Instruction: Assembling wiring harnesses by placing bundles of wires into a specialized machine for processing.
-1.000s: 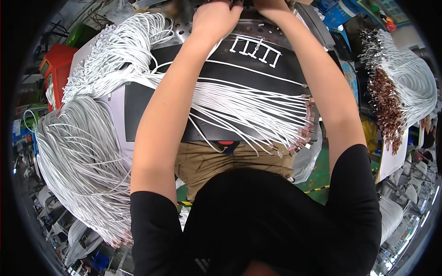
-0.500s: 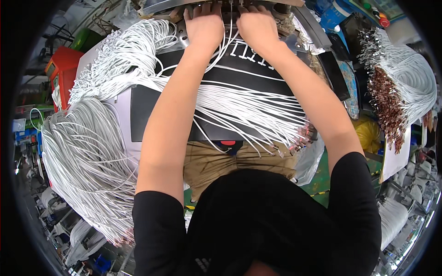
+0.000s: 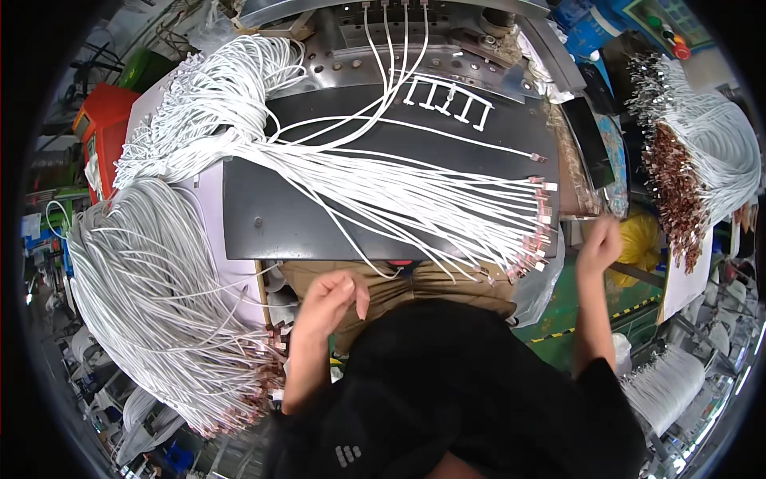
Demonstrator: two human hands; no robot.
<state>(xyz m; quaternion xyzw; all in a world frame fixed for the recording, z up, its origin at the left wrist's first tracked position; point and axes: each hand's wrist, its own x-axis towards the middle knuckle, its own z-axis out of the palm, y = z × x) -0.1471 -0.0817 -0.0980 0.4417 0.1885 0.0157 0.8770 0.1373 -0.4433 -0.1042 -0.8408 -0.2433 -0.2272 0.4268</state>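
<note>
My left hand (image 3: 325,302) hovers before the near left edge of the black work surface (image 3: 271,215), fingers curled in and nothing visible in them. The large grey-white cable bundle (image 3: 152,279) is nearest to it, brownish connector ends beside my wrist. Off to the right of the work surface, my right hand (image 3: 602,244) is closed in a fist, slightly blurred, with no object showing. Several white cables (image 3: 407,48) run up into the metal machine block (image 3: 351,28) at the far edge. Across the work surface fans a bundle of white cables (image 3: 399,195), connectors at its right end.
A white comb-shaped plastic strip (image 3: 448,102) lies on the work surface near the machine. Coiled white cables (image 3: 239,88) pile up at the far left, beside a red box (image 3: 112,120). Another cable bundle (image 3: 710,144) hangs right, above a yellow bag (image 3: 638,239).
Both hands have left the machine and come back toward my body, the left to the near left, the right out to the right side. The white strip and the cables in the machine are now uncovered.
</note>
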